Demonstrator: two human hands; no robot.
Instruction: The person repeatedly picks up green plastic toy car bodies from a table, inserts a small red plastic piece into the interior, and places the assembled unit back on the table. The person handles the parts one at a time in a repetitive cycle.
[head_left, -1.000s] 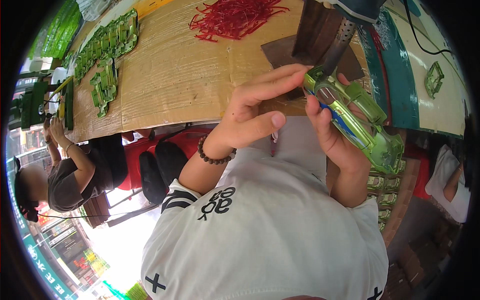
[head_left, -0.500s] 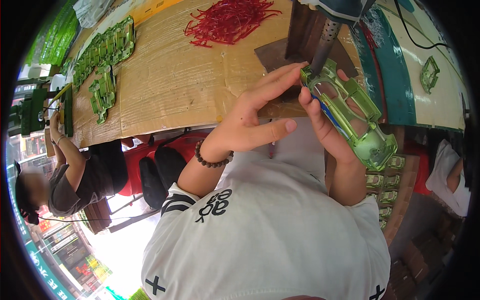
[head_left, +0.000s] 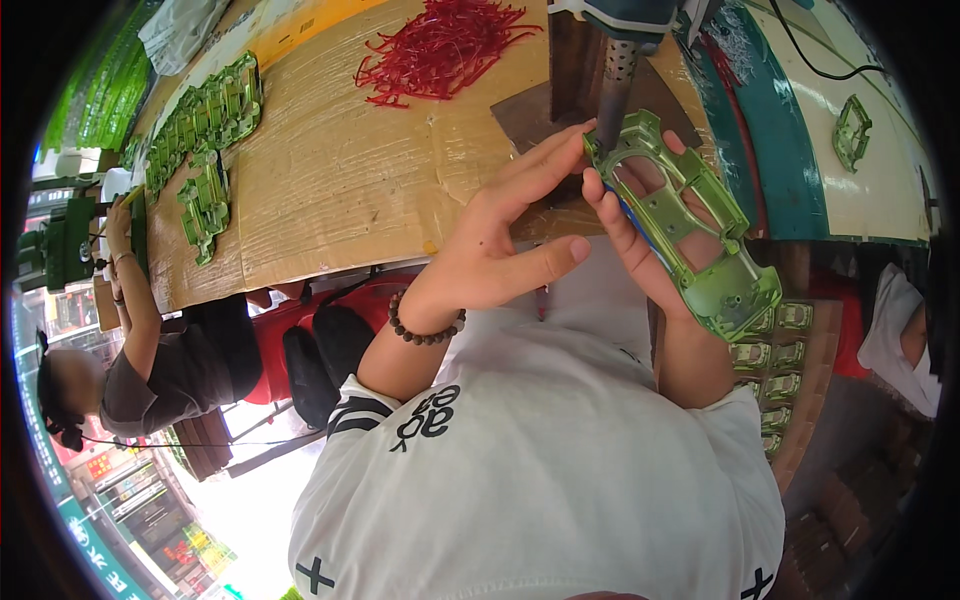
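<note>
My right hand (head_left: 640,250) holds a green plastic toy car body (head_left: 735,295), an openwork shell with large window gaps and a blue patch along its left side. Part of the hand is hidden behind the shell. The shell's far end sits right at the perforated metal nozzle (head_left: 615,85) of a tool that looks like a heat gun; whether they touch I cannot tell. My left hand (head_left: 495,235) has its fingers stretched out and its thumb apart, fingertips against or very near the shell's far left edge.
A heap of red plastic strips (head_left: 440,45) lies on the cardboard-covered table (head_left: 330,160). Rows of green car bodies (head_left: 205,115) stand at the left; another shell (head_left: 852,135) lies far right. A box of shells (head_left: 785,385) is beside my right arm. A co-worker (head_left: 150,370) works at left.
The whole view has shifted slightly. The car body has tilted a little in my right hand, so less of its blue side shows. My left hand keeps nearly the same pose.
</note>
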